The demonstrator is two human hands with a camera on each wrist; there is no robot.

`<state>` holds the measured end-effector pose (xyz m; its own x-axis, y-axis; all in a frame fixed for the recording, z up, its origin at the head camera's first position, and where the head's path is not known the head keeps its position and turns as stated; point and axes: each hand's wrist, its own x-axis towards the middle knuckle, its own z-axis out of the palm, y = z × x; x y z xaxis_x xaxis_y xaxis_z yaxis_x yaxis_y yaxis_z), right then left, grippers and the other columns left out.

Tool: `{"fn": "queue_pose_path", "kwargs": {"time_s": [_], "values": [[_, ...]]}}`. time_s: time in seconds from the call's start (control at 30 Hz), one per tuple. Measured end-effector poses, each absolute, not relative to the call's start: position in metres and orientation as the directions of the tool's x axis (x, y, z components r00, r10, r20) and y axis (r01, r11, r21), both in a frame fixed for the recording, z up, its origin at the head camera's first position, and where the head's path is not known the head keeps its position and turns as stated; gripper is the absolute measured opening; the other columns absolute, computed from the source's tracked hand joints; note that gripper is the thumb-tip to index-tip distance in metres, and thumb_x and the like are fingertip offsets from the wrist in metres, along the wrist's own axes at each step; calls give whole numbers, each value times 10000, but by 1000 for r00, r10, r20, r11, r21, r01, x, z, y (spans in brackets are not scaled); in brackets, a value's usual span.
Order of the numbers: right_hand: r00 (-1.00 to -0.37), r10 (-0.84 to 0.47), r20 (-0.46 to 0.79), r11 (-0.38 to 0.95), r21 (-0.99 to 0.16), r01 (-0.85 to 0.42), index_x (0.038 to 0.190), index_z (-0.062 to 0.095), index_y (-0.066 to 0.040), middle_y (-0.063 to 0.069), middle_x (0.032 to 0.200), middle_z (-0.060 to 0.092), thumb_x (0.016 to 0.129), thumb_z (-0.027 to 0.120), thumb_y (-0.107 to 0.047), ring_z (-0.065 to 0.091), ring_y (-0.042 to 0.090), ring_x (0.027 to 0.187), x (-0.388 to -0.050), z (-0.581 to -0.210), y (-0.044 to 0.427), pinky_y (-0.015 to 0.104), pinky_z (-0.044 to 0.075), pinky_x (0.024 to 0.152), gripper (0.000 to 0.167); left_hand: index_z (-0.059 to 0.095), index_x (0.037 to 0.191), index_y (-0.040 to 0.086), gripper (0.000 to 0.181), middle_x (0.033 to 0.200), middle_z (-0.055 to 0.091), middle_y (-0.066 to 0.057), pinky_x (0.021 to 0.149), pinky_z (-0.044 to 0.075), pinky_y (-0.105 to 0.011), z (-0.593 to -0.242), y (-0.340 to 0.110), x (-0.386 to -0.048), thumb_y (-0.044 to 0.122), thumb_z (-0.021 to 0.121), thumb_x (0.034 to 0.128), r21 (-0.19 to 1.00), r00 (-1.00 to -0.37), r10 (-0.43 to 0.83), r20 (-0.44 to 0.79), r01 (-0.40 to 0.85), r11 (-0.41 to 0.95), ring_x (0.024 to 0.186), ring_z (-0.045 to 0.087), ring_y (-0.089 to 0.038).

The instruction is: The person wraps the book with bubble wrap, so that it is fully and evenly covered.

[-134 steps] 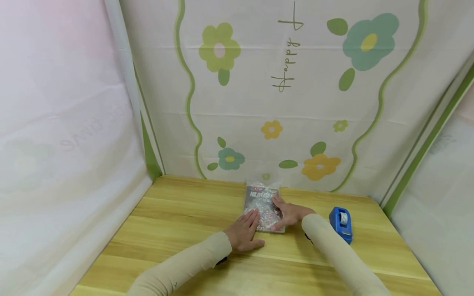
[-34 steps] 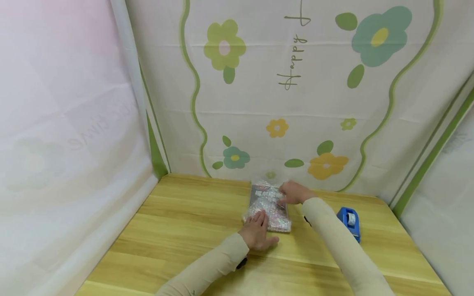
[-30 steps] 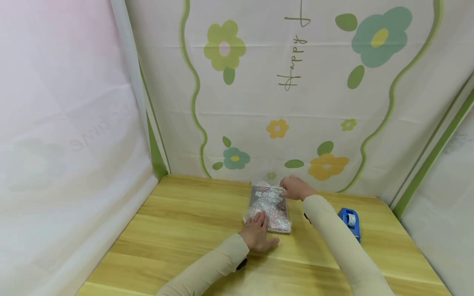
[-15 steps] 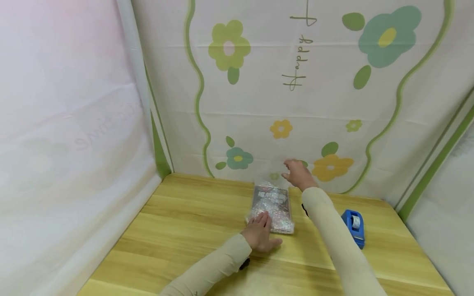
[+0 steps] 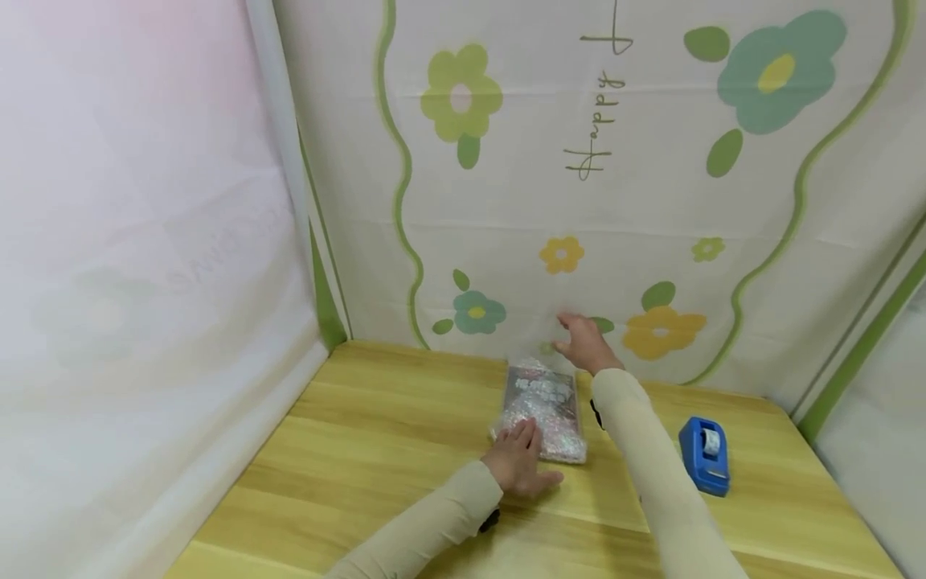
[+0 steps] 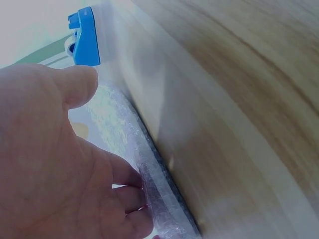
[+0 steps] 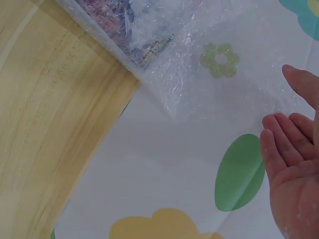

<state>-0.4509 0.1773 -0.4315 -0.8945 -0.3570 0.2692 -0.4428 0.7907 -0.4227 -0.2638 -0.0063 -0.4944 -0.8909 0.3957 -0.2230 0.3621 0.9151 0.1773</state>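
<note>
A dark-covered book (image 5: 544, 392) with pale lettering lies on the table, covered in clear bubble wrap (image 5: 563, 441). Loose wrap (image 7: 184, 84) sticks out past the book's far end in the right wrist view. My left hand (image 5: 517, 462) rests its fingers flat on the near left part of the wrapped book, thumb spread out to the side. In the left wrist view, the fingers of that hand (image 6: 55, 154) touch the wrap along the book's edge. Beyond the book's far end, my right hand (image 5: 587, 344) is raised, with a gap between thumb and fingers and nothing visible in it.
A blue tape dispenser (image 5: 705, 456) with a roll of tape stands on the right of the wooden table (image 5: 347, 450). Just behind the table's far edge hangs a flower-printed cloth (image 5: 499, 193). More cloth hangs at the left and right sides.
My right hand has left the book's right side, moving up and away past its far end. My left hand stays on the wrap. The whole scene shifts slightly rightward in view.
</note>
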Motion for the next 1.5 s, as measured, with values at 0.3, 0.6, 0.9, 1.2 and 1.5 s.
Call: {"fn": "queue_pose_path", "kwargs": {"time_s": [0.3, 0.6, 0.9, 1.2, 1.5], "values": [[-869, -363, 336, 784, -393, -479, 1125, 678, 51, 271, 1196, 717, 960, 772, -59, 687, 446, 1138, -453, -445, 175, 587, 584, 944, 220, 287, 1681, 106, 905, 1784, 188, -56, 1343, 241, -448, -498, -5, -262, 716, 445, 1031, 185, -895, 391, -216, 356, 916, 1658, 194, -221], [-832, -373, 410, 792, -326, -516, 1060, 807, -8, 169, 1050, 799, 1005, 713, -69, 771, 339, 940, -455, -453, 174, 523, 639, 824, 124, 283, 1682, 109, 902, 1785, 185, -51, 1343, 239, -440, -498, -6, -265, 717, 435, 1033, 179, -891, 401, -214, 368, 912, 1659, 187, -212], [-841, -394, 371, 794, -324, -515, 1124, 805, 2, 188, 1082, 798, 1021, 698, -87, 773, 341, 967, -444, -447, 178, 508, 644, 844, 173, 298, 1674, 89, 900, 1778, 213, -68, 1337, 257, -447, -500, -5, -265, 703, 447, 1034, 178, -891, 413, -189, 383, 906, 1655, 204, -225], [-806, -478, 349, 764, -287, -577, 1067, 809, -28, 138, 999, 798, 1014, 706, -83, 761, 258, 869, -424, -442, 173, 440, 648, 785, 128, 274, 1681, 84, 908, 1783, 192, -77, 1342, 242, -447, -501, -9, -266, 702, 441, 1037, 191, -889, 409, -206, 373, 908, 1660, 186, -235], [-785, -523, 331, 750, -258, -609, 1038, 810, -39, 133, 971, 802, 1019, 698, -80, 751, 203, 816, -406, -446, 176, 391, 644, 742, 121, 258, 1685, 78, 887, 1786, 176, -93, 1345, 230, -459, -495, -8, -265, 676, 437, 1054, 209, -879, 418, -230, 375, 903, 1664, 172, -247]]}}
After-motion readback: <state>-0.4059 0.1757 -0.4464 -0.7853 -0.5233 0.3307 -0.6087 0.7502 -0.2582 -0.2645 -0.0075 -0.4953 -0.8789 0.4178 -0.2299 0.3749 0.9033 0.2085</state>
